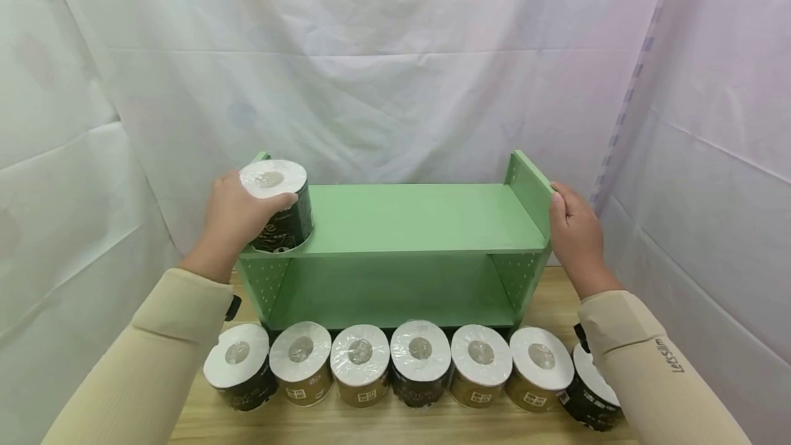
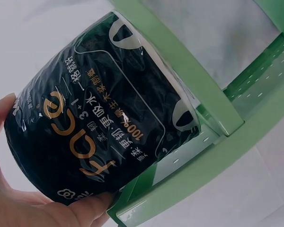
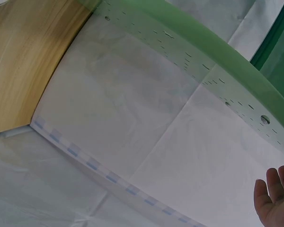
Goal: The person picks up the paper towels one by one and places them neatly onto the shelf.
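A wrapped toilet roll (image 1: 295, 224), black with gold lettering, stands upright at the left end of a green shelf unit's top board (image 1: 408, 218). My left hand (image 1: 233, 218) grips it from the left, thumb across its front and fingers behind. In the left wrist view the black wrapper (image 2: 104, 104) fills the middle, beside the green frame. On the other side, my right hand (image 1: 579, 239) holds the front edge of the right side panel (image 1: 531, 191), thumb at the edge. The right wrist view catches only some of its fingers (image 3: 274, 189), outside the perforated panel.
Several toilet rolls (image 1: 421, 356) stand in a row on the wooden table (image 1: 395, 428) before the unit, some gold-brown, some black. The rightmost black roll (image 1: 590, 397) is partly behind my right sleeve. White cloth (image 1: 383, 88) hangs behind and at both sides.
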Demonstrator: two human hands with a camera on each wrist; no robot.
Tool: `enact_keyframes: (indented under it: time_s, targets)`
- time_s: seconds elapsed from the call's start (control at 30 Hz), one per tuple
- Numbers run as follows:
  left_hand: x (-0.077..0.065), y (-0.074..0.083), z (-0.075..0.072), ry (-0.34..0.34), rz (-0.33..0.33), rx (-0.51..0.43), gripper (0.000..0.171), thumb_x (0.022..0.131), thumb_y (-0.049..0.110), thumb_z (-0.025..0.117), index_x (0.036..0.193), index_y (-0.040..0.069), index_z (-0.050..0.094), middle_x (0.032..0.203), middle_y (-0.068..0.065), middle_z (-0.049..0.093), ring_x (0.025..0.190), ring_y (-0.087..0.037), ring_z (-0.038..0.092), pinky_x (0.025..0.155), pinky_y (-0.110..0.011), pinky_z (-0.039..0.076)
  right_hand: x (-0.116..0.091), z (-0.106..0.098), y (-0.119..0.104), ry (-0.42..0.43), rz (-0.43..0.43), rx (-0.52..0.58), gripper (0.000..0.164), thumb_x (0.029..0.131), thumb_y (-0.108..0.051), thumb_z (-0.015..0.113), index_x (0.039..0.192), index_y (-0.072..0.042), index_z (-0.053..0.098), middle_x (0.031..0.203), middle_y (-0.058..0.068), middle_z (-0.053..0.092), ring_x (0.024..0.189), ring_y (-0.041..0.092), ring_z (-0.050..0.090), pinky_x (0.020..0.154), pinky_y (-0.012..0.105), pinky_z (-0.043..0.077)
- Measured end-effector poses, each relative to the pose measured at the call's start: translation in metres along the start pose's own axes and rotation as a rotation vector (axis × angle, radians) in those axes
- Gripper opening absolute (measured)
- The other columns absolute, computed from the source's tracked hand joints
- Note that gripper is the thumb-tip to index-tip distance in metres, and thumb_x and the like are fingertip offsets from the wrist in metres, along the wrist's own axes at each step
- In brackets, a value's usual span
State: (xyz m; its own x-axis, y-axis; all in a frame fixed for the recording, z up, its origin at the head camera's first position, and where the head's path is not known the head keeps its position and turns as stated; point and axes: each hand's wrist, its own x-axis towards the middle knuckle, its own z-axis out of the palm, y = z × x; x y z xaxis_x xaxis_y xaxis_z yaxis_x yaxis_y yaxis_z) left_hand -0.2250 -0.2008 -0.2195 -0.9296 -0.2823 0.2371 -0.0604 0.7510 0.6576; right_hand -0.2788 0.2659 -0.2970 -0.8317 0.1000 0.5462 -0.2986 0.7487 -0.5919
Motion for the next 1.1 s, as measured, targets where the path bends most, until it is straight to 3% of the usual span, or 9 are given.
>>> enact_keyframes:
  time_s: [0.33,0.57,1.1]
  targets:
    - [0.005,0.000,0.002,-0.028,-0.020,0.017,0.096,0.080,0.046,0.071,0.146,-0.008,0.028,0.137,-0.034,0.035,0.119,-0.044,0.037,0.095,-0.057,0.040,0.000,0.000,0.000,-0.001,0.008,-0.011,0.054,0.105,-0.036,0.025,0.144,-0.004,0.043,0.144,0.023,0.045,0.133,0.044,0.039,0.104,0.062,0.031]
    - [0.009,0.001,0.003,-0.039,-0.022,0.025,0.096,0.081,0.047,0.070,0.144,-0.012,0.029,0.138,-0.035,0.033,0.120,-0.045,0.038,0.097,-0.057,0.039,0.001,0.001,0.001,0.002,0.010,-0.018,0.055,0.105,-0.037,0.024,0.145,-0.004,0.043,0.144,0.022,0.045,0.132,0.044,0.040,0.103,0.063,0.031]
    - [0.011,0.001,0.006,-0.069,-0.033,0.041,0.100,0.086,0.047,0.064,0.146,-0.015,0.014,0.143,-0.037,0.022,0.125,-0.049,0.034,0.099,-0.060,0.037,0.001,0.003,-0.001,-0.003,0.013,-0.017,0.055,0.105,-0.037,0.024,0.145,-0.004,0.043,0.144,0.022,0.044,0.132,0.044,0.039,0.104,0.062,0.031]
